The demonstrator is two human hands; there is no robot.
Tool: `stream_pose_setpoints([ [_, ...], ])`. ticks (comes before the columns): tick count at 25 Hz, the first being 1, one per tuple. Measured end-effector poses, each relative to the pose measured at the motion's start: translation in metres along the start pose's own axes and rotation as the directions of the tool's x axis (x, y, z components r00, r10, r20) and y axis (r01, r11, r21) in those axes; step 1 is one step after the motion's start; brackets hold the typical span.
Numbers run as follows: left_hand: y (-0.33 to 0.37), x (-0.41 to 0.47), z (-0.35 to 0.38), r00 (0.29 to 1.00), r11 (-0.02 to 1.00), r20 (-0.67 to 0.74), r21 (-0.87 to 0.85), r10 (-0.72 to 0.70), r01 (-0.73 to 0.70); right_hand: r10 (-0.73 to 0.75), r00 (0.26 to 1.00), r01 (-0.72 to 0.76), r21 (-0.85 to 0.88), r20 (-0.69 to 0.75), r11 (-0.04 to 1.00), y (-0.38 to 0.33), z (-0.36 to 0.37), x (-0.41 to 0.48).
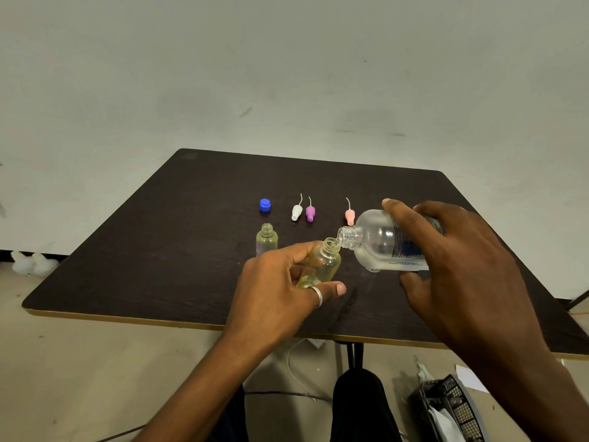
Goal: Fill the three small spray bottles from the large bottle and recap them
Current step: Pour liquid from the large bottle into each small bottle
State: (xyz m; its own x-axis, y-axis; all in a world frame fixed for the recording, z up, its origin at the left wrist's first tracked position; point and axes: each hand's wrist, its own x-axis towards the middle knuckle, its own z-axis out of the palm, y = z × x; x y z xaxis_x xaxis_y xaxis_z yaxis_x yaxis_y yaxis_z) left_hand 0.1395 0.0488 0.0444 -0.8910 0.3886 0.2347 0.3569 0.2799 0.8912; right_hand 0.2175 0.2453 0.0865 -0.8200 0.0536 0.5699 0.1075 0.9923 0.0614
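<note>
Left hand [280,291] grips an uncapped small spray bottle [322,263], tilted, above the table [159,250]. Right hand [462,256] grips the large bottle [382,244], tipped with its neck at the small bottle's mouth. Behind stand a second open bottle [266,239], a blue cap [265,205], and white [297,212], purple [310,213] and pink [349,216] spray caps.

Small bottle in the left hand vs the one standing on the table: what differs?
Pose: the held small bottle is tilted in the left hand; the standing small bottle is upright on the table, untouched. State: the large bottle, tipped by the right hand, has its neck at the held small bottle's mouth; nothing is over the standing small bottle. Both are clear, yellowish and uncapped.
</note>
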Motion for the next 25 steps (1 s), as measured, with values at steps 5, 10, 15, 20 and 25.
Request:
stream_pose_setpoints([
  [5, 0.0002, -0.0002, -0.0007, 1.0, 1.0, 0.005, -0.009, 0.003, -0.003, -0.004, 1.0, 0.004, 0.005, -0.004, 1.0, -0.0005, 0.0006, 0.0002],
  [10, 0.0004, -0.0004, -0.0008, 1.0, 1.0, 0.004, -0.015, 0.005, -0.005, -0.003, 1.0, 0.003, 0.009, -0.003, 1.0, -0.0004, 0.0006, 0.0],
  [15, 0.0006, -0.0006, -0.0005, 1.0, 1.0, 0.003, -0.005, 0.005, -0.005, -0.005, 1.0, 0.005, 0.005, -0.006, 1.0, -0.0008, -0.0003, -0.0004],
  [20, -0.0011, 0.0005, 0.0, 1.0, 1.0, -0.001, -0.001, 0.003, -0.003, -0.007, 1.0, 0.007, 0.002, -0.008, 1.0, -0.0006, 0.0004, -0.0002],
  [25, -0.0011, 0.0002, -0.0005, 1.0, 1.0, 0.009, 0.01, 0.006, -0.006, -0.008, 1.0, 0.008, 0.0, -0.005, 1.0, -0.0003, 0.0008, -0.0004],
])
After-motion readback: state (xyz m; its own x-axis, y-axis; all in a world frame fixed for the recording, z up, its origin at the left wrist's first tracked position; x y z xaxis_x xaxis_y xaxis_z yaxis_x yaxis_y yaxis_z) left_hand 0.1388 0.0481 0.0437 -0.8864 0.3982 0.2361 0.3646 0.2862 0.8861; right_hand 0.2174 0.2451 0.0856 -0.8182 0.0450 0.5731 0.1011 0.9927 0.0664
